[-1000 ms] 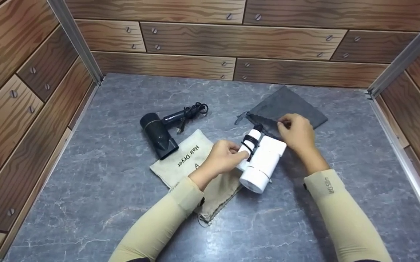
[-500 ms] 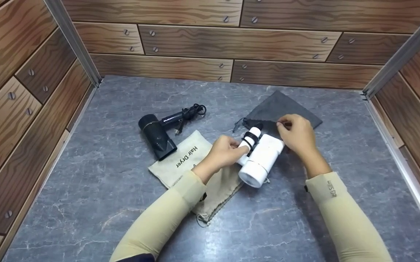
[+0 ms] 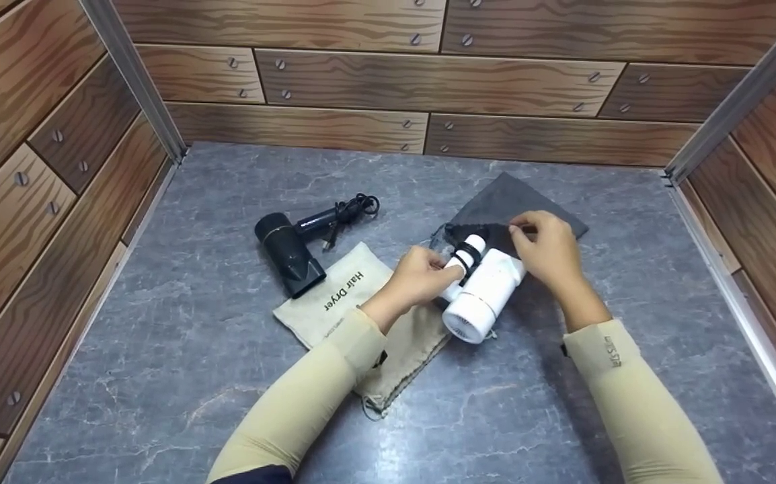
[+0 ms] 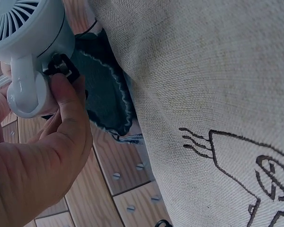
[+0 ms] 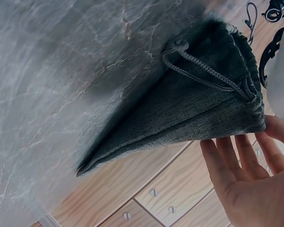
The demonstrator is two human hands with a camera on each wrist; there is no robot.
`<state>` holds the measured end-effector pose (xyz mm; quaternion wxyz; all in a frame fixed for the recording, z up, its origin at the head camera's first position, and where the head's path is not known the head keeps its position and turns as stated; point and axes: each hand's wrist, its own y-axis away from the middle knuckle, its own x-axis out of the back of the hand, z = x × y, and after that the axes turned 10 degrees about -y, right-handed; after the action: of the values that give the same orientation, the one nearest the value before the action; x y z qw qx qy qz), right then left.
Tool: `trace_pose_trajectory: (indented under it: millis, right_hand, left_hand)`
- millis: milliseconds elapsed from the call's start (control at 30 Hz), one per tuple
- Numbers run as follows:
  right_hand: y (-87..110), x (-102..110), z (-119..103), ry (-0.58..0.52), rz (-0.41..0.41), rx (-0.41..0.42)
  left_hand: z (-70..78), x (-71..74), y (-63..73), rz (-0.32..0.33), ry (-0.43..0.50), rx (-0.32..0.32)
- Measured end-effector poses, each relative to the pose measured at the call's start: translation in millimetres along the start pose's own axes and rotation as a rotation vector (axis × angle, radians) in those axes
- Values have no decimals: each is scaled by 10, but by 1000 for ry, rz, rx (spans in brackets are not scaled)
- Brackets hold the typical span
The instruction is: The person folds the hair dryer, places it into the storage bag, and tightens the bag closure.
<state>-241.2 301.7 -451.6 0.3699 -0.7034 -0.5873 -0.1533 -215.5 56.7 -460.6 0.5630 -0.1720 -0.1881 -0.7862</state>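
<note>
While the left hand gripped the glossy white hair dryer by its cylindrical handle — black cord wound round it — the right hand pinched the rim of a grey drawstring pouch. The dryer was between the hands, handle end at the pouch's puckered mouth, slatted barrel near a coarse-woven beige bag.

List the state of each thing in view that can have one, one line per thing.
White plastic hair dryer: held by the left hand, handle folded alongside the barrel, black cord wrapped round it.
Dark grey fabric drawstring pouch: mouth open, rim pinched by the right hand.
Glossy black hair dryer: lying down, handle out, cord bundled.
Beige cloth "Hair Dryer" bag: lying flat.
</note>
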Motion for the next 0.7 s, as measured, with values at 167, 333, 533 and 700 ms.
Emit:
trace_pose_trajectory:
  millis: [167, 333, 533, 700]
  right_hand:
    - [-1, 8, 2, -8, 9, 34]
    - [10, 6, 21, -11, 17, 56]
    - [30, 6, 24, -25, 17, 69]
    - [43, 1, 14, -36, 28, 107]
  left_hand:
    - [-15, -1, -36, 6, -15, 2]
    - [-8, 5, -86, 7, -18, 27]
    - [6, 6, -138, 23, 13, 43]
    - [9, -3, -176, 39, -1, 48]
